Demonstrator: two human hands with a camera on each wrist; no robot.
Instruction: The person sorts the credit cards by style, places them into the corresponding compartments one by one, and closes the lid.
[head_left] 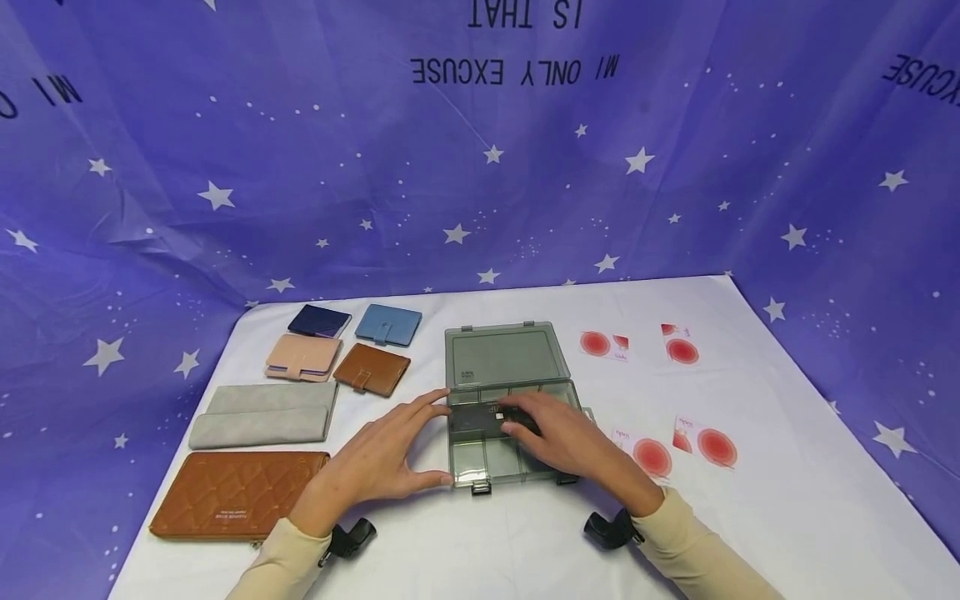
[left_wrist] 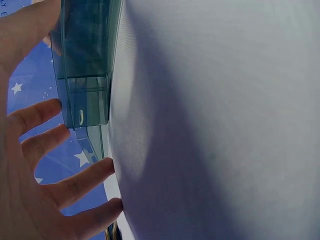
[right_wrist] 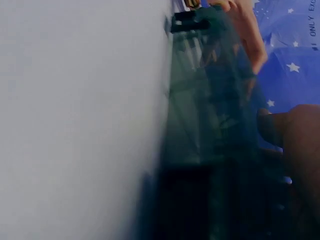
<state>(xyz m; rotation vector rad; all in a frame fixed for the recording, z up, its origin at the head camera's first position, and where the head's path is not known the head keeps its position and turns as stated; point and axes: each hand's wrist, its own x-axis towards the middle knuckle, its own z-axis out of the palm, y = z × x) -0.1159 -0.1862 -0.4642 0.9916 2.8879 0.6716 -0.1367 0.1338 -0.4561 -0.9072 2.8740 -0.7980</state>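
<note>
My fingers (head_left: 517,414) of the right hand (head_left: 570,442) curl over a dark card (head_left: 480,417) and pinch its right end, holding it over the middle row of the open smoke-grey compartment box (head_left: 510,412). My left hand (head_left: 378,458) stands beside the box's left wall, fingers spread and straight, fingertips just touching its near-left corner and its left edge.

The box sits at the middle of the white-covered counter (head_left: 487,542), lid thrown back flat behind it, latches toward me. As I judge it, the work is at an early stage: the card is just reaching the box, the compartments I can see around it look bare, and four white cards printed with red discs, one of them (head_left: 716,446) nearest my right wrist, lie out on the counter to the right, well apart from the box.

The card is dark, almost black, with a small pale mark near its middle; it lies roughly level across the dividers, whether it rests in a compartment I cannot tell. From my left wrist the box's translucent wall (left_wrist: 85,65) shows greenish and ribbed.

On the left lie wallets: a quilted tan one (head_left: 240,496), a grey one (head_left: 262,414), and four small ones behind, untouched.
</note>
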